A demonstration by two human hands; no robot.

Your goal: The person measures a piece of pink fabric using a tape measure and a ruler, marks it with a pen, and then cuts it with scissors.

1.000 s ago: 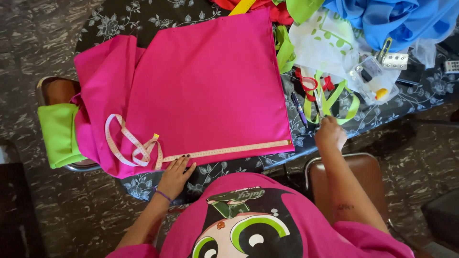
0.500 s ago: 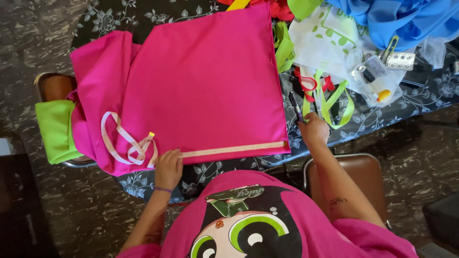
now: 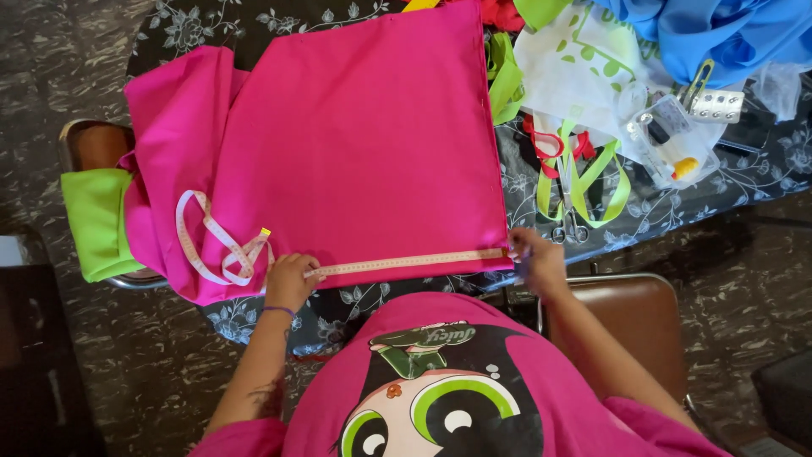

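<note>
A large pink fabric (image 3: 364, 144) lies spread flat on a dark floral-patterned table (image 3: 761, 173). A pale measuring tape (image 3: 406, 262) is stretched along the fabric's near edge. My left hand (image 3: 289, 279) pins the tape down near the fabric's left part, with the loose rest of the tape looped beside it. My right hand (image 3: 534, 258) holds the tape's other end at the fabric's near right corner.
A green folded cloth (image 3: 97, 220) rests on a chair at the left. Scissors (image 3: 568, 222), green straps (image 3: 592, 182), a clear plastic box (image 3: 677, 140), a white bag and blue cloth (image 3: 719, 34) lie at the table's right. A brown chair (image 3: 634, 326) stands beside me.
My right hand moved from the scissors and green straps to the fabric's near right corner. My left hand slid onto the tape, which is now pulled taut along the edge.
</note>
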